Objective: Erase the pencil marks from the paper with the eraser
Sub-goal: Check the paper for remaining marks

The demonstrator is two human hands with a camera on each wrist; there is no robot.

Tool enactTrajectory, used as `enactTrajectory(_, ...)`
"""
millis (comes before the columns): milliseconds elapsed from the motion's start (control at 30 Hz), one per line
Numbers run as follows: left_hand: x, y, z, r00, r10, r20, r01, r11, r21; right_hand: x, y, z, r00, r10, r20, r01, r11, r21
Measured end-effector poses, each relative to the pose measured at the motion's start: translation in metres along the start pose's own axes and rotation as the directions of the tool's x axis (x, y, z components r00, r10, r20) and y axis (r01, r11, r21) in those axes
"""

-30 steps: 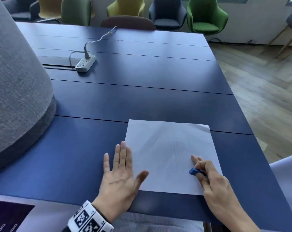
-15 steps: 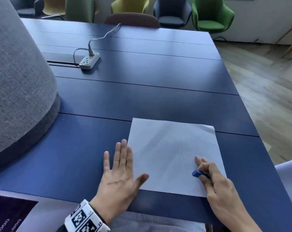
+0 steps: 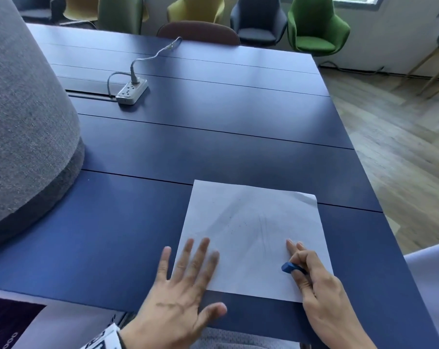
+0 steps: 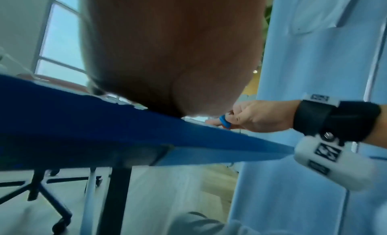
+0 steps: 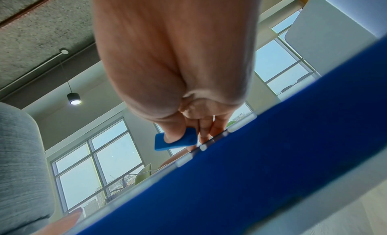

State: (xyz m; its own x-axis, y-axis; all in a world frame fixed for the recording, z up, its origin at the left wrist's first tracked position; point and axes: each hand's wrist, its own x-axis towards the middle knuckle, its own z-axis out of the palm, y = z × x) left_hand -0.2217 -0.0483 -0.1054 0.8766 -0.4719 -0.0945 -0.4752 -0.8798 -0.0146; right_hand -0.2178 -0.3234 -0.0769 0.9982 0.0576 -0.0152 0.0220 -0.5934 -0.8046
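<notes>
A white sheet of paper (image 3: 251,235) lies near the front edge of the blue table (image 3: 213,137), with faint pencil marks (image 3: 262,230) around its middle. My left hand (image 3: 185,280) lies flat with spread fingers over the paper's near left corner. My right hand (image 3: 311,275) rests on the paper's right part and pinches a small blue eraser (image 3: 290,267) between thumb and fingers. The eraser (image 5: 176,141) shows under the thumb in the right wrist view, and the eraser (image 4: 225,122) also appears from the side in the left wrist view.
A white power strip (image 3: 132,91) with a grey cable lies at the far left of the table. A large grey fabric shape (image 3: 24,127) stands at the left. Several coloured chairs (image 3: 316,26) line the far side. Wooden floor lies beyond the table's right edge.
My left hand has slid right onto the paper's near left corner. My right hand still holds the eraser at about the same spot on the paper.
</notes>
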Motion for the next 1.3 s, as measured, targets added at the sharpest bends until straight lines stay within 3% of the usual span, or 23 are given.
enactTrajectory(100, 0.010, -0.019, -0.009, 0.983, -0.181, 0.043, 0.182, 0.983, -0.021, 0.000, 0.001, 0.001, 1.000, -0.004, 0.003, 0.004, 1.000, -0.013)
enactTrajectory(167, 0.023, -0.027, -0.026, 0.976, -0.210, 0.055, 0.212, 0.976, -0.043, -0.001, 0.002, 0.001, 1.000, -0.009, 0.010, 0.009, 1.000, -0.020)
enactTrajectory(300, 0.067, -0.018, -0.066, 0.984, -0.021, 0.176, 0.034, 0.997, -0.071, -0.001, 0.003, 0.000, 1.000, -0.001, 0.022, 0.000, 1.000, 0.006)
enactTrajectory(467, 0.125, 0.018, -0.075, 0.924, 0.240, 0.296, -0.205, 0.968, -0.145, 0.000, 0.004, -0.001, 1.000, 0.007, 0.018, -0.007, 1.000, -0.002)
enactTrajectory(567, 0.134, 0.025, -0.063, 0.867, 0.316, 0.385, -0.278, 0.948, -0.152, 0.001, 0.005, -0.001, 1.000, 0.007, 0.012, -0.007, 1.000, 0.012)
enactTrajectory(667, 0.124, 0.009, -0.054, 0.862, 0.339, 0.377, -0.324, 0.940, -0.104, 0.001, 0.004, -0.001, 1.000, 0.007, 0.005, -0.007, 0.999, 0.041)
enactTrajectory(733, 0.112, -0.006, -0.054, 0.880, 0.287, 0.379, -0.265, 0.958, -0.110, 0.001, 0.004, -0.001, 1.000, 0.014, 0.012, -0.015, 0.998, 0.054)
enactTrajectory(867, 0.101, -0.035, -0.056, 0.898, -0.066, 0.434, 0.125, 0.986, -0.110, 0.000, 0.006, -0.003, 0.999, 0.021, 0.029, -0.022, 0.998, 0.063)
enactTrajectory(900, 0.100, -0.036, -0.055, 0.907, -0.111, 0.407, 0.169, 0.980, -0.109, 0.000, 0.006, -0.004, 0.999, 0.019, 0.031, -0.021, 0.998, 0.062)
enactTrajectory(967, 0.091, -0.026, -0.050, 0.964, -0.025, 0.264, 0.053, 0.994, -0.101, 0.000, 0.006, -0.004, 0.999, 0.018, 0.031, -0.020, 0.998, 0.061)
enactTrajectory(1033, 0.077, -0.011, -0.033, 0.964, 0.102, 0.247, -0.084, 0.993, -0.081, 0.000, 0.006, -0.004, 0.999, 0.020, 0.030, -0.022, 0.998, 0.063)
enactTrajectory(1100, 0.066, -0.006, -0.026, 0.964, 0.142, 0.225, -0.126, 0.988, -0.084, 0.001, 0.006, -0.004, 0.999, 0.022, 0.034, -0.024, 0.998, 0.063)
enactTrajectory(1200, 0.075, -0.028, -0.041, 0.966, -0.023, 0.258, 0.039, 0.998, -0.055, 0.001, 0.006, -0.004, 0.999, 0.028, 0.039, -0.031, 0.997, 0.070)
enactTrajectory(1267, 0.083, -0.044, -0.051, 0.937, -0.148, 0.317, 0.184, 0.979, -0.085, 0.001, 0.006, -0.004, 0.999, 0.027, 0.045, -0.029, 0.998, 0.062)
enactTrajectory(1300, 0.087, -0.044, -0.053, 0.941, -0.138, 0.309, 0.172, 0.982, -0.084, 0.001, 0.006, -0.004, 0.999, 0.022, 0.040, -0.024, 0.998, 0.051)
